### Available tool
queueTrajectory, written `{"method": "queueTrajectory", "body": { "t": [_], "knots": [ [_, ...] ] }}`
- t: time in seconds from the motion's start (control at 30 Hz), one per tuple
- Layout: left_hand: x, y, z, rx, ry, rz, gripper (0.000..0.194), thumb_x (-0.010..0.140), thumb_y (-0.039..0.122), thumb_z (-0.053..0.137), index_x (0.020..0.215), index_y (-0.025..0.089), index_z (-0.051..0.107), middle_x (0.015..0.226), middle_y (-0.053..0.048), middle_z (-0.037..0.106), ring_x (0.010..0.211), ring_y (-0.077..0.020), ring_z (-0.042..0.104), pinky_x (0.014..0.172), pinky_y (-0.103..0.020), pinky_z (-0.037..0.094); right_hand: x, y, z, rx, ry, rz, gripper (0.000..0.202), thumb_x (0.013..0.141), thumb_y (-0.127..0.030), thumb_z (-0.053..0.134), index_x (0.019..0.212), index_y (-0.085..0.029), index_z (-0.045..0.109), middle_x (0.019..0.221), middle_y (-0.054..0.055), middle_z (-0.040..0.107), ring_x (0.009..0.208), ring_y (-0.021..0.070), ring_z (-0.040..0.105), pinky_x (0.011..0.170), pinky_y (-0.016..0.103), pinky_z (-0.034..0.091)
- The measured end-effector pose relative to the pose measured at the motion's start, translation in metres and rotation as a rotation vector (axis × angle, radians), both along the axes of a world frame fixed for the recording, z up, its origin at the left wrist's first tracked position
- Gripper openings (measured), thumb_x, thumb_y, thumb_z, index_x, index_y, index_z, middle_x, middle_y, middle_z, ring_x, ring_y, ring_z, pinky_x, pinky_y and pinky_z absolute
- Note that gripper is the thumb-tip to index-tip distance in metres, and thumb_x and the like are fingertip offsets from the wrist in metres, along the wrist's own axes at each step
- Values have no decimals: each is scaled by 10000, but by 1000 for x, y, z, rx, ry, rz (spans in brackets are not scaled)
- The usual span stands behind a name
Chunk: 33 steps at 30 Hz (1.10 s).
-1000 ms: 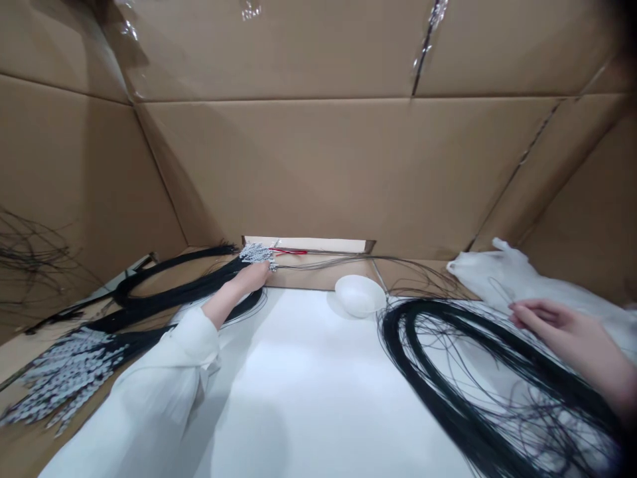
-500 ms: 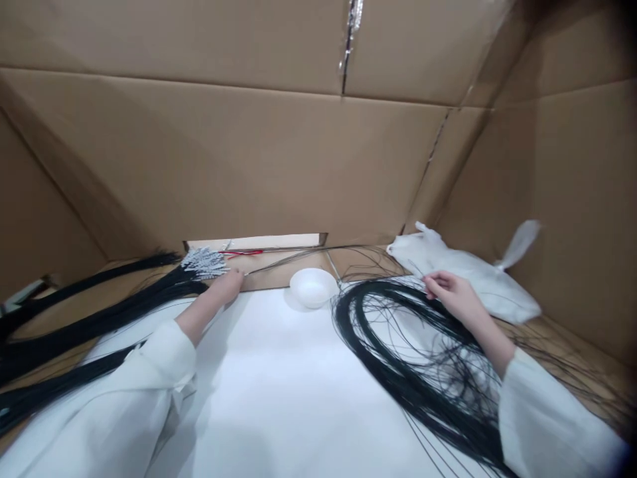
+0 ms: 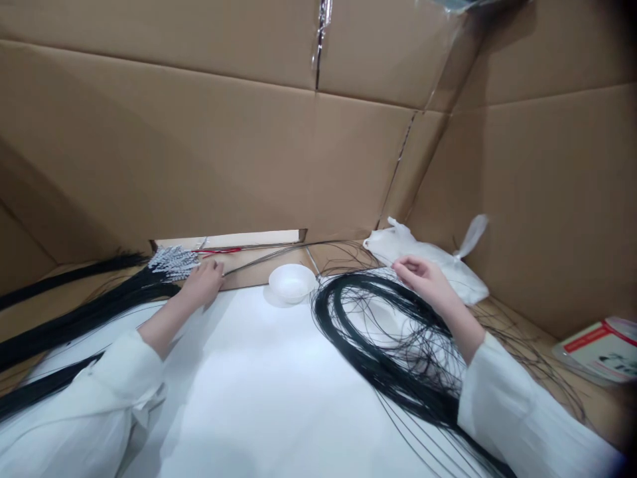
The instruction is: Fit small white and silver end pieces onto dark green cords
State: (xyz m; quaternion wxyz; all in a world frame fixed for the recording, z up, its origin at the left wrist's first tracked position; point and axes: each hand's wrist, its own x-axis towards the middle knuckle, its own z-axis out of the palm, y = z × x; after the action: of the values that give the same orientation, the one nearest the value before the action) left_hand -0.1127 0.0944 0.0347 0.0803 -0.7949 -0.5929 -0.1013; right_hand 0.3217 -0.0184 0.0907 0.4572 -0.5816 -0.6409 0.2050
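My left hand (image 3: 203,285) rests at the back of the work surface with its fingers curled down. Beside it lies a bundle of black cords with grey-white tips (image 3: 174,261). Thin dark cords (image 3: 263,257) run rightward from its fingertips; whether these fingers grip them is hidden. Over a large coil of black cords (image 3: 348,345), my right hand (image 3: 421,279) is closed, thumb against forefinger. Anything in that pinch is too fine to make out. Between the hands stands a white bowl (image 3: 292,284).
Cardboard walls (image 3: 223,153) surround a white sheet (image 3: 259,385). A knotted white plastic bag (image 3: 438,262) lies behind my right hand. A thin red tool (image 3: 219,251) lies near the slot at the back. A red-and-white package (image 3: 597,348) sits at the right.
The view has turned slightly right, bringing the package into sight. My left fingers look less tightly curled. My right hand stays pinched above the coil.
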Motion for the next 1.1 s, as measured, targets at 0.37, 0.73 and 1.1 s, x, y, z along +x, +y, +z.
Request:
{"method": "queueTrajectory", "body": {
  "t": [0.37, 0.73, 1.1],
  "knots": [
    [149, -130, 55, -162, -631, -717, 424, 892, 265, 325, 1315, 265, 295, 1310, -85, 406, 952, -171, 539, 820, -318, 446, -74, -50, 25, -64, -52, 410, 227, 833, -359, 477, 808, -146, 552, 683, 5, 517, 606, 97, 471, 553, 214, 381],
    [114, -167, 17, -498, -547, -702, 306, 909, 286, 288, 858, 196, 576, 829, -46, 599, 772, -153, 530, 734, -265, 406, -35, -88, 32, -294, -263, 375, 301, 829, -400, 468, 714, -143, 574, 596, -10, 443, 539, 88, 362, 478, 210, 286],
    [113, -208, 6, -526, -599, -577, 244, 902, 309, 293, 1025, 245, 494, 968, -45, 571, 933, -187, 479, 830, -318, 386, -121, -99, 10, -167, -502, 477, 151, 811, -255, 502, 718, -171, 587, 630, -14, 549, 570, 87, 444, 537, 200, 304]
  ]
}}
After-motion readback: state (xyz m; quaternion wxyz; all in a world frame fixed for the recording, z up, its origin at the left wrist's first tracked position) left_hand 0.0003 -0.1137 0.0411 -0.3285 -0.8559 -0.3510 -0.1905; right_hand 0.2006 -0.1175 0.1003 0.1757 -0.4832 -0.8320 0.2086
